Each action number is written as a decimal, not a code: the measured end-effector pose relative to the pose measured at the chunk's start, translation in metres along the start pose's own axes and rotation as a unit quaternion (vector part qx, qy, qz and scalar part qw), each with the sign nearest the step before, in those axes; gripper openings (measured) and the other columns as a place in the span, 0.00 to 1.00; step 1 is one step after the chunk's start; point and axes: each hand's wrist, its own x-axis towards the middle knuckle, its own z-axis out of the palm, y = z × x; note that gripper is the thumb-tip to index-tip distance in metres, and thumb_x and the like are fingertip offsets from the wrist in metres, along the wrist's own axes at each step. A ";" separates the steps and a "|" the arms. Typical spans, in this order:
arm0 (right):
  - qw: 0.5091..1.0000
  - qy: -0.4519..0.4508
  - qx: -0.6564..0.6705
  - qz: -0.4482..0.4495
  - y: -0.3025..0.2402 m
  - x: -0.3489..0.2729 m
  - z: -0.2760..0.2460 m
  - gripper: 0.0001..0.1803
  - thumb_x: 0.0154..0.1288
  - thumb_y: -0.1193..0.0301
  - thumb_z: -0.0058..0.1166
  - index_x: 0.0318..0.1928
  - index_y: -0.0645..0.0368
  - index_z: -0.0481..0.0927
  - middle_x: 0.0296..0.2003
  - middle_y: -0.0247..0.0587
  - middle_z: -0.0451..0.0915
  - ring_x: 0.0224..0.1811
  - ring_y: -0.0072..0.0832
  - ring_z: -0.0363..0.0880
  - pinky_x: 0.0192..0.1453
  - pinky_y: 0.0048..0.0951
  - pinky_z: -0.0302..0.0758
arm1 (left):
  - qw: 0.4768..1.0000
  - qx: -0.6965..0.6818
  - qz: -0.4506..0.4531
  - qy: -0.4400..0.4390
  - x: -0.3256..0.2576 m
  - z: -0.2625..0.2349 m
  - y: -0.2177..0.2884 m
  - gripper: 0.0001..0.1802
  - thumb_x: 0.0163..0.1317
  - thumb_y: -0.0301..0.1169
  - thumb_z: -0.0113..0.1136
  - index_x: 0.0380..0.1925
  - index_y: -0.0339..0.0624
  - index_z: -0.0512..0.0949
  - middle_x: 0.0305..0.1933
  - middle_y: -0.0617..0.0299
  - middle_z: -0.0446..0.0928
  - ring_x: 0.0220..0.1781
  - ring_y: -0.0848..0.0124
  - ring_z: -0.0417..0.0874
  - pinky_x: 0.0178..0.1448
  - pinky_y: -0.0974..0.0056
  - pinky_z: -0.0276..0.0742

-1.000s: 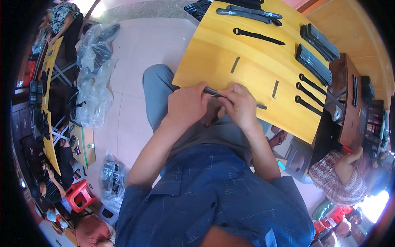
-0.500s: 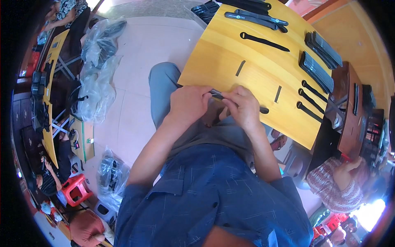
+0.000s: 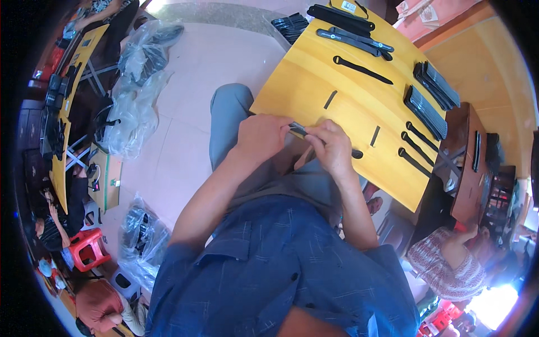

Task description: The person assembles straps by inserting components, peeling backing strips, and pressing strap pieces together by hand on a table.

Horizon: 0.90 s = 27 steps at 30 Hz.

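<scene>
My left hand [image 3: 260, 135] and my right hand [image 3: 332, 145] meet over my lap at the near edge of the yellow table [image 3: 292, 78]. Both are closed, thumbs and fingers pinching a narrow black strap [image 3: 298, 130] whose short middle stretch shows between them. A rounded black end [image 3: 356, 154] pokes out past my right hand; whether it belongs to the same strap I cannot tell. Farther up the table lies a single black hook-and-loop strap [image 3: 362, 69] with a ring end. Several similar short straps [image 3: 415, 162] lie in a row at the right.
Two stacks of black straps [image 3: 425, 112] sit near the table's right edge, and longer black straps [image 3: 353, 42] lie at its far end. Dark slots [image 3: 330, 100] mark the tabletop. Clear plastic bags [image 3: 135, 112] and a red stool [image 3: 90, 250] are on the floor at left. Other people sit nearby.
The view has turned slightly, shifting the table in the picture. Both hands keep their pinch on the strap, with only a slight change in its tilt.
</scene>
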 end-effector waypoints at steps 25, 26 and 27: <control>0.999 -0.003 -0.033 -0.007 -0.005 -0.004 0.001 0.09 0.60 0.68 0.68 0.42 0.54 0.90 0.33 0.41 0.81 0.41 0.42 0.83 0.46 0.40 0.79 | 0.990 0.078 0.072 -0.089 0.008 -0.012 -0.016 0.17 0.68 0.34 0.54 0.50 0.65 0.88 0.38 0.55 0.87 0.40 0.54 0.90 0.40 0.50 0.84; 0.999 0.003 -0.032 -0.006 -0.008 -0.004 0.002 0.09 0.60 0.68 0.68 0.42 0.54 0.90 0.34 0.42 0.81 0.41 0.43 0.82 0.46 0.41 0.79 | 0.991 0.080 0.078 -0.077 0.007 -0.013 -0.016 0.17 0.67 0.33 0.54 0.50 0.63 0.88 0.37 0.54 0.87 0.40 0.54 0.90 0.40 0.50 0.84; 0.999 0.010 -0.032 -0.006 -0.011 -0.003 0.002 0.09 0.60 0.68 0.68 0.41 0.54 0.89 0.34 0.42 0.81 0.42 0.44 0.82 0.47 0.41 0.79 | 0.991 0.082 0.083 -0.066 0.006 -0.013 -0.016 0.17 0.66 0.32 0.54 0.50 0.61 0.88 0.36 0.53 0.87 0.39 0.54 0.90 0.40 0.50 0.85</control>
